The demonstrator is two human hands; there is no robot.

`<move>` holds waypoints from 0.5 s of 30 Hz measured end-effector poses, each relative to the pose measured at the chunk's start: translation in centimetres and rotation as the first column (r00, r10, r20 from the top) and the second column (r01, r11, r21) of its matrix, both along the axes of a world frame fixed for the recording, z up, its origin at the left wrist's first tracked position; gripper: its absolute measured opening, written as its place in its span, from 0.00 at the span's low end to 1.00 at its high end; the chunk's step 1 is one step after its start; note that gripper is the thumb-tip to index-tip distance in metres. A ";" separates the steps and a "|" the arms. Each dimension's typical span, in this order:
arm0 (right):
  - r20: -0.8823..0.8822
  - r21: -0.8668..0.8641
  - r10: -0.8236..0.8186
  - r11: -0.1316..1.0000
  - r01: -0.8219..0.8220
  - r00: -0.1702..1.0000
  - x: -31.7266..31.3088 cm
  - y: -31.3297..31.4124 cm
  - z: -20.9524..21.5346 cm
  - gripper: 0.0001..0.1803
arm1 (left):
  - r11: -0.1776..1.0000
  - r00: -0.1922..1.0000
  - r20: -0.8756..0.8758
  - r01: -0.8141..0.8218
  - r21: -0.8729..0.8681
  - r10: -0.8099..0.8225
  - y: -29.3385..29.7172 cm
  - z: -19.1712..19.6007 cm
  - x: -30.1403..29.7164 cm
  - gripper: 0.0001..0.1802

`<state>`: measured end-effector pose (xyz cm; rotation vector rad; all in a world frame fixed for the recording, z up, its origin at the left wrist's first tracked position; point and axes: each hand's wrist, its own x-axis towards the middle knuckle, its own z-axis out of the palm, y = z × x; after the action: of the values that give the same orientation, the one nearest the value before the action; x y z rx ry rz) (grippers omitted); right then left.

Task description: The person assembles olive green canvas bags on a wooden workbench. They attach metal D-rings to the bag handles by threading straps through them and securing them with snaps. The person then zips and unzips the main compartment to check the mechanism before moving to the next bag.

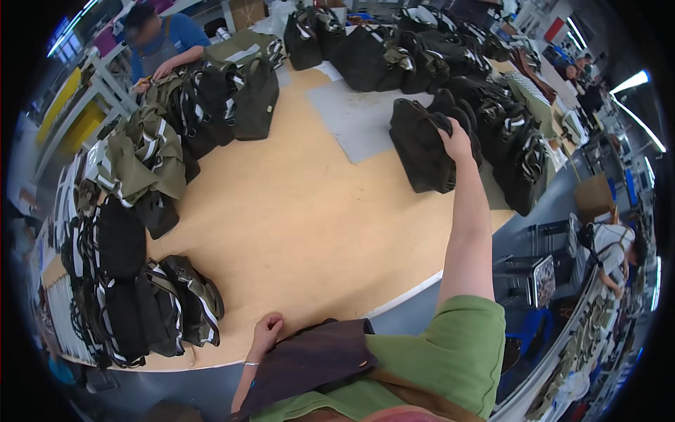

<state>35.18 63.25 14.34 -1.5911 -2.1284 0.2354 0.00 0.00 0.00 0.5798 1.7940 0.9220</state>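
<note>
My right arm reaches to the far right of the table, and my right hand [458, 139] is closed on the top of a black bag [420, 151]. The bag stands tilted on the table, next to other dark bags. My left hand [266, 330] rests near the table's front edge with its fingers curled in, and no object shows in it. Beside that wrist lies a dark brown cloth [309, 359], across the front of my body; where it is fastened I cannot make out.
Black and olive bags [116, 274] line the left side of the tan table [281, 218]. More black bags [365, 60] stand along the back and right. A grey sheet [351, 119] lies near the back. A co-worker in blue [179, 42] handles olive fabric at the far left.
</note>
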 end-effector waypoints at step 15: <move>0.109 0.450 -0.045 0.893 -0.009 0.993 -8.8 -8.5 2.9 0.38 | 0.895 0.599 -0.704 -0.047 0.445 0.381 3.8 11.5 -3.0 0.13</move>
<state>26.38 54.75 17.25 -1.3703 -2.0557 -0.3470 -2.97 3.78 11.46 1.1743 2.5308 1.3451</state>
